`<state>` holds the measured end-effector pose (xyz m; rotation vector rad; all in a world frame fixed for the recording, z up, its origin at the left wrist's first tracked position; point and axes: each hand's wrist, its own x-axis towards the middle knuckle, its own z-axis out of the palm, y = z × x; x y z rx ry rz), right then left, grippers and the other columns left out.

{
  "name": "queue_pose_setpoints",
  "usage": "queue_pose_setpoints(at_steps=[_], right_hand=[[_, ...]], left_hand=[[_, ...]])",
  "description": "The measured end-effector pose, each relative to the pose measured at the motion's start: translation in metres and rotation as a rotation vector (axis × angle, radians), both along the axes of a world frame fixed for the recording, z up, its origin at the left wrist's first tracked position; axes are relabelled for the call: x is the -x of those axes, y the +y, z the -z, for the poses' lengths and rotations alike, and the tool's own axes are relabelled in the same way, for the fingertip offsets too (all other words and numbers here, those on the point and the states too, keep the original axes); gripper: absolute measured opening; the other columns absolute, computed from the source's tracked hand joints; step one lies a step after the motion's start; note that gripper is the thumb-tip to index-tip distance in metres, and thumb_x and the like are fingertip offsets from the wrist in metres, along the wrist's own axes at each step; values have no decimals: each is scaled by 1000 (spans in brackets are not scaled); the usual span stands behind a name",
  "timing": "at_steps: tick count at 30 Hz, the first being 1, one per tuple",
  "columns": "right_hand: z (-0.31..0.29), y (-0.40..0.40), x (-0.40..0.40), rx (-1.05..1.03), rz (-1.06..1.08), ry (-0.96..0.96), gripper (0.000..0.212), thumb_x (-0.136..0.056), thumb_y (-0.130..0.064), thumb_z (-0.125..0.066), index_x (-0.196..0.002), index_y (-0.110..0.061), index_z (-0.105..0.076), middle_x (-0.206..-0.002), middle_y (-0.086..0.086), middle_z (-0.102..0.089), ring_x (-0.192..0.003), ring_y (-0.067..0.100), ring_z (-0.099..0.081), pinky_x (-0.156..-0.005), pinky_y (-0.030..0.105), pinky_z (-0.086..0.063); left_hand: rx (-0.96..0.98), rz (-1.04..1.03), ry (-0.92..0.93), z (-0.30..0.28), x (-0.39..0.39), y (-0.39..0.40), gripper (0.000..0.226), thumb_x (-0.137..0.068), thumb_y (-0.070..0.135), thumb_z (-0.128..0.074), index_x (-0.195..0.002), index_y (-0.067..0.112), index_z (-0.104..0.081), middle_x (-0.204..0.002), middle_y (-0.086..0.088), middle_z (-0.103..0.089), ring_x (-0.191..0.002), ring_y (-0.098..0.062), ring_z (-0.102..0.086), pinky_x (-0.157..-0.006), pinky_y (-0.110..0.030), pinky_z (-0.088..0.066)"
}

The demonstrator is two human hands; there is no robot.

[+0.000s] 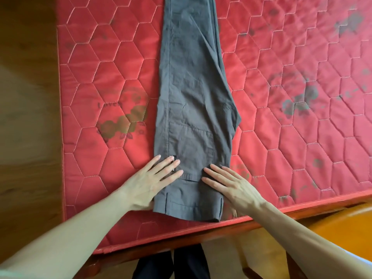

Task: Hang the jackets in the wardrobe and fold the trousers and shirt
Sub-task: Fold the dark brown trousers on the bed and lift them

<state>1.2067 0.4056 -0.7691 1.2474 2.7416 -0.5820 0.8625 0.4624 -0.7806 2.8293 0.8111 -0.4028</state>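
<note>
A red quilted mattress [104, 81] on a red wooden bed frame [201, 236] stands over a wooden floor [26, 97]. Both hands lie flat, fingers straight and slightly spread: the left hand [155, 182] and right hand [229, 185] press the grey trousers [193, 93] at the waist end. Beyond the fingertips the trousers stretch lengthwise away, legs stacked.

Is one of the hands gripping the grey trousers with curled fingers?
No. The left hand and right hand both lie flat with straight fingers on the waist end of the trousers, which are spread on the red mattress.
</note>
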Motion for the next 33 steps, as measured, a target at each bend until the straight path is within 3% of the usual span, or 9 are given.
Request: queue_pose_setpoints(at_steps=[4, 8, 11, 13, 15, 19, 23, 27, 33], right_hand=[[-6, -24, -5, 177, 114, 101, 56, -101, -24, -39, -156, -16, -48, -168, -3, -34, -158, 17, -25, -128, 41, -25], [-14, -49, -6, 280, 315, 300, 46, -100, -12, -58, -146, -18, -58, -156, -13, -51, -149, 5, -41, -122, 29, -33], [-24, -53, 12, 255, 702, 426, 31, -102, -21, -60, -107, -51, -65, -95, -38, -65, -87, -12, -62, -74, 13, -44], [-27, -45, 23, 240, 929, 495, 24, -103, -49, -52, -80, -51, -58, -60, -23, -51, -50, 0, -44, -51, 15, -30], [-24, -36, 28, 230, 1036, 514, 33, -99, -64, -46, -75, -41, -51, -54, -14, -45, -50, 5, -36, -49, 25, -30], [-16, -13, 37, 216, 1134, 361, 14, -106, -46, -47, -100, -37, -56, -65, -9, -63, -66, 24, -60, -60, 40, -40], [-7, 9, 41, 92, 1163, 321, 32, -105, -49, -41, -110, -20, -54, -85, 11, -72, -88, 45, -65, -66, 47, -43], [-3, 29, 42, 101, 1210, 343, 27, -110, -38, -45, -102, -12, -45, -80, 26, -68, -83, 54, -61, -62, 48, -35], [-2, 60, 35, 127, 1174, 346, 26, -111, -33, -42, -104, -8, -42, -75, 33, -64, -75, 57, -59, -63, 52, -41]], left_hand=[[75, 112, 90, -5, 1, -16, 110, -77, 21, -66, -168, 22, -4, -173, -19, -7, -160, -39, -9, -126, -57, -23], [184, 127, -83, -17, 1, -36, 66, -102, 50, -29, -165, 32, -24, -170, -2, -30, -158, -27, -25, -126, -48, -27], [651, -324, -308, -35, -12, -38, 67, -105, 71, -18, -157, 36, -41, -161, 13, -46, -153, -7, -33, -128, -32, -23], [757, -579, -382, -38, -19, -34, 81, -95, 84, -17, -136, 29, -60, -134, 7, -67, -127, -12, -59, -111, -37, -45], [759, -705, -423, -42, -25, -26, 76, -93, 85, -22, -123, 30, -65, -118, 8, -73, -110, -14, -67, -97, -36, -52], [633, -832, -414, -32, -32, -19, 48, -89, 76, -48, -104, 35, -69, -96, 13, -76, -89, -11, -69, -81, -29, -53], [646, -1061, -508, -20, -41, -7, 33, -102, 53, -55, -98, 25, -73, -91, 0, -77, -94, -31, -72, -79, -35, -52], [649, -1228, -576, -22, -50, 3, 36, -103, 57, -51, -79, 32, -63, -71, -2, -66, -89, -36, -67, -71, -38, -45], [546, -1128, -511, -20, -52, 18, 22, -104, 37, -52, -96, 17, -52, -74, -1, -62, -89, -41, -63, -74, -45, -44]])
